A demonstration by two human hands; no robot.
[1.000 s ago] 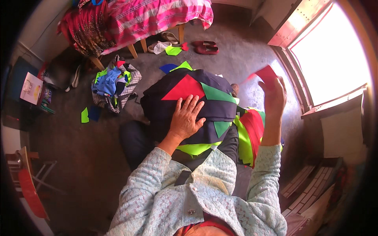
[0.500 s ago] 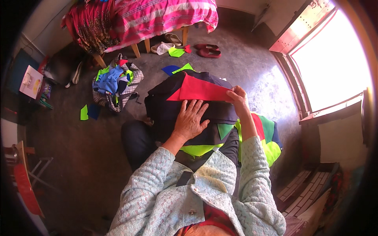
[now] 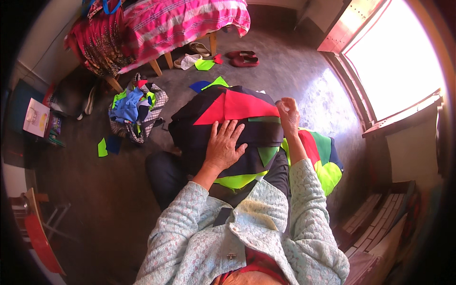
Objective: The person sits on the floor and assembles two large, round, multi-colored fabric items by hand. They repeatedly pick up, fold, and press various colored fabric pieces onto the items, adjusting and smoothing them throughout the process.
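Note:
Dark cloth (image 3: 190, 107) lies spread over my lap. On it rest two red fabric pieces, a triangular one (image 3: 210, 111) at the left and a wider one (image 3: 249, 105) at the right, edges meeting or overlapping. A green strip (image 3: 266, 119) shows just under the wider one. My left hand (image 3: 224, 147) lies flat on the dark cloth, fingers spread, tips near the red pieces' lower edge. Beside the wider red piece's right end, my right hand (image 3: 289, 116) is raised with curled fingers; whatever they hold, if anything, is hidden. A green triangle (image 3: 267, 155) sits lower down.
A checked bag (image 3: 159, 99) full of cloth scraps stands on the floor at left. Multicoloured fabric (image 3: 327, 175) lies by my right side. Ahead are red shoes (image 3: 244, 59), a lime scrap (image 3: 204, 65) and a pink-covered bed (image 3: 175, 23). A bright doorway (image 3: 389, 57) opens at right.
My right hand has let go of the wider red piece's right corner and curled its fingers. That piece now lies flatter, with the green strip showing below it. The left hand stays flat.

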